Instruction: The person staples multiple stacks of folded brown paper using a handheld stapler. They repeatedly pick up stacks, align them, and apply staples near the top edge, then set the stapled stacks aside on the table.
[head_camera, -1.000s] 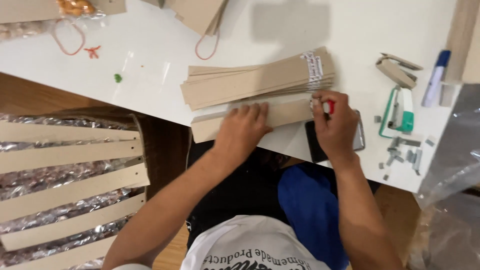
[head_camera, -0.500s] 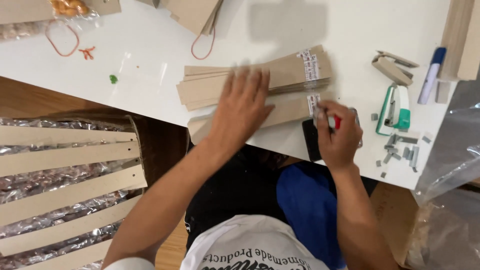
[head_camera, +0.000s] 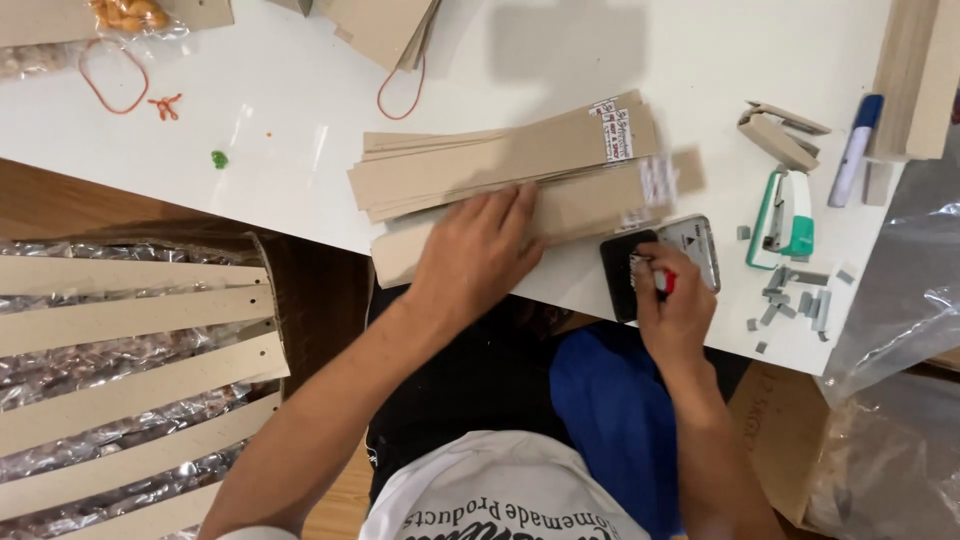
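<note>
The left hand (head_camera: 478, 252) lies flat and spread, palm down, on the near card strip (head_camera: 560, 215), pinning it to the worktop (head_camera: 300, 130) without gripping it. The right hand (head_camera: 672, 305) is closed around a small red stamp (head_camera: 664, 283), pressing its face down on the black ink pad (head_camera: 625, 272) just beside the strip's right end. A second ago that hand held the stamp at the strip's right end; half a second ago it was lifting away, and now it has dropped back to the pad, so the stamp seems to be taking ink between marks, which suggests one strip is marked and another is due. The left hand slid up toward the stack and has come back onto the near strip. Just beyond the left hand's fingers sits the strip stack (head_camera: 500, 160), fanned slightly, with a printed label at its right end. To the right of the right hand lie a green stapler (head_camera: 788, 212) and loose staples (head_camera: 800, 300), with a blue marker (head_camera: 856, 150) farther out. Well left of the left arm, a box (head_camera: 265, 300) holds packed bags with card headers.
</note>
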